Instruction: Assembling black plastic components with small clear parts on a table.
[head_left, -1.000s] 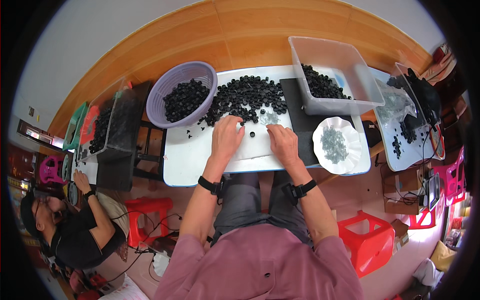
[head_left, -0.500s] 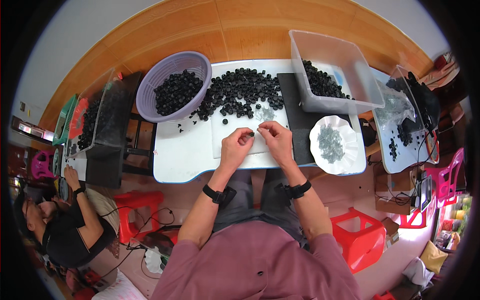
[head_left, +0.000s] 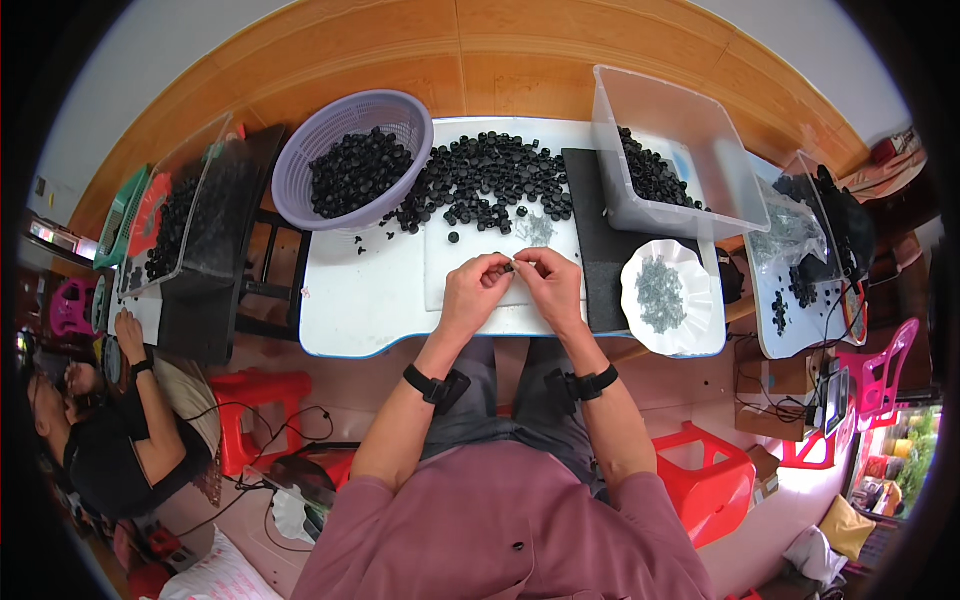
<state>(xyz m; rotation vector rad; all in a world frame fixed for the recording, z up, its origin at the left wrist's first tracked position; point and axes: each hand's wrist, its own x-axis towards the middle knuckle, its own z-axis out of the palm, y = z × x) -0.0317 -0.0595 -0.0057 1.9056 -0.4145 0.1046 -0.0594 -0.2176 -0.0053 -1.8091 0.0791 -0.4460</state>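
Over a white board (head_left: 440, 262) on the white table, my two hands meet at the fingertips. Pinched in my left hand (head_left: 476, 291) is a small black cap (head_left: 509, 268), mostly covered by fingers. The fingers of my right hand (head_left: 551, 287) are closed against it; whatever they hold is too small to make out. Just beyond the hands lies a little heap of clear small pieces (head_left: 536, 231). Past that spreads a loose pile of black caps (head_left: 495, 172), with one stray cap (head_left: 453, 238) nearer my left hand.
A purple basket (head_left: 292, 192) of caps stands left, a clear plastic bin (head_left: 680, 218) of caps right, on a black mat (head_left: 603, 270). Nearer is a white scalloped dish (head_left: 696, 290) of clear pieces. Red stools (head_left: 705, 480) flank me; another person (head_left: 130, 440) sits at left.
My right fingertips have come in against the black cap held in my left hand; before, a small gap lay between the hands. The view has shifted slightly.
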